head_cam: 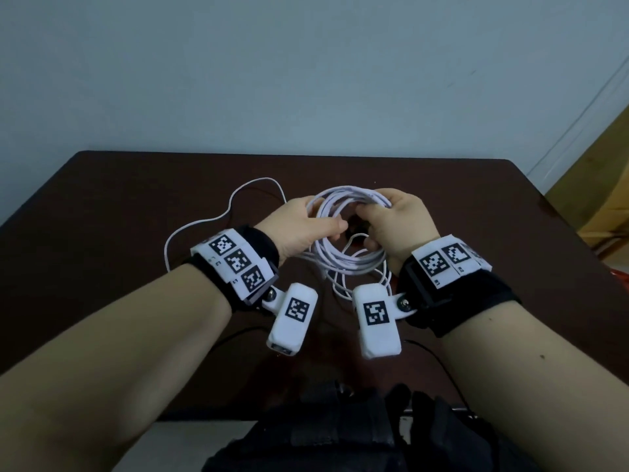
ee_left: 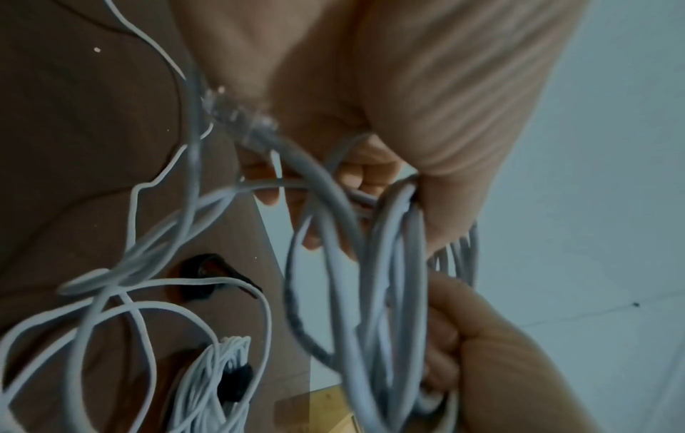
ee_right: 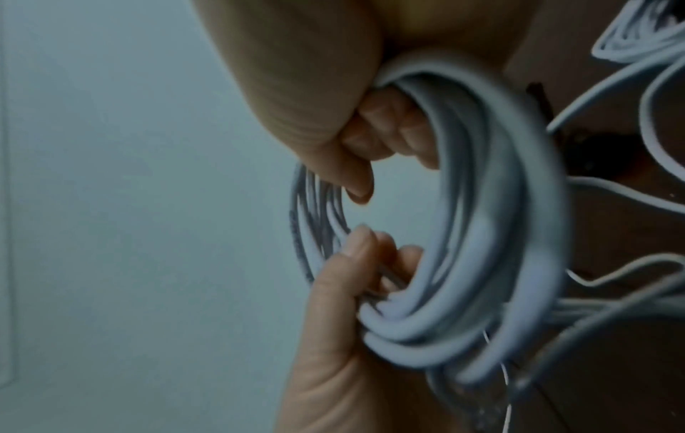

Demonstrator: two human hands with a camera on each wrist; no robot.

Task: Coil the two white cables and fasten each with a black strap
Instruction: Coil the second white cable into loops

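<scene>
Both hands hold one coil of thick white cable [head_cam: 343, 264] just above the dark brown table [head_cam: 102, 216]. My left hand [head_cam: 306, 226] grips the coil's left side, with fingers curled through the loops. My right hand [head_cam: 398, 223] grips the right side the same way. In the left wrist view the coil [ee_left: 389, 263] ends in a clear plug [ee_left: 237, 114] near my palm. A thin white cable [head_cam: 204, 226] lies in loose loops on the table, and part of it is a tight bundle [ee_left: 219, 372]. A black strap [ee_left: 207, 272] lies on the table under the coil.
The table's far edge meets a pale wall [head_cam: 306, 80]. Yellowish wooden furniture [head_cam: 606, 185] stands at the right. A thin black wire [head_cam: 442, 362] runs near the table's front edge, and dark fabric [head_cam: 323, 437] sits below it.
</scene>
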